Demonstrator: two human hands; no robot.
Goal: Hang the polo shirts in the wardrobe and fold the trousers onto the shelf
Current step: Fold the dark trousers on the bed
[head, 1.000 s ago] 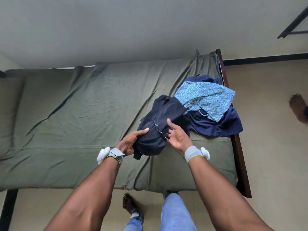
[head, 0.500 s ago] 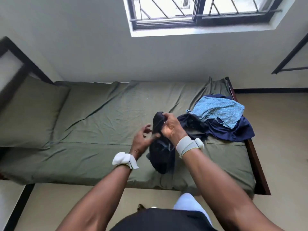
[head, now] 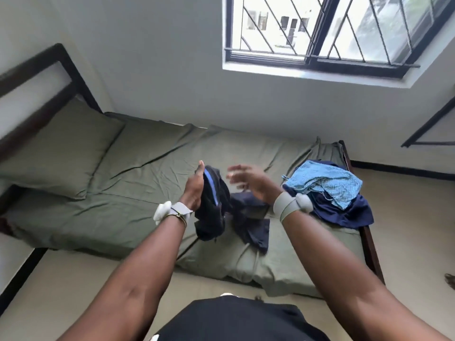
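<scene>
My left hand [head: 195,187] is raised at centre frame, its grip closed around a dark navy garment [head: 213,205] with a blue stripe; the thumb points up and the cloth hangs down below the wrist, its lower end over the bed [head: 147,168]. My right hand [head: 248,183] is just right of it, blurred, fingers spread and holding nothing, apart from the cloth as far as I can tell. A second part of the dark fabric [head: 253,230] lies on the green sheet below and between my hands; whether it belongs to the same garment I cannot tell. At right of the frame, on the bed's end, a light blue patterned garment [head: 325,183] lies on top of a navy garment [head: 344,212]. A green pillow [head: 59,153] sits at left, and a barred window [head: 332,33] fills the upper right.
</scene>
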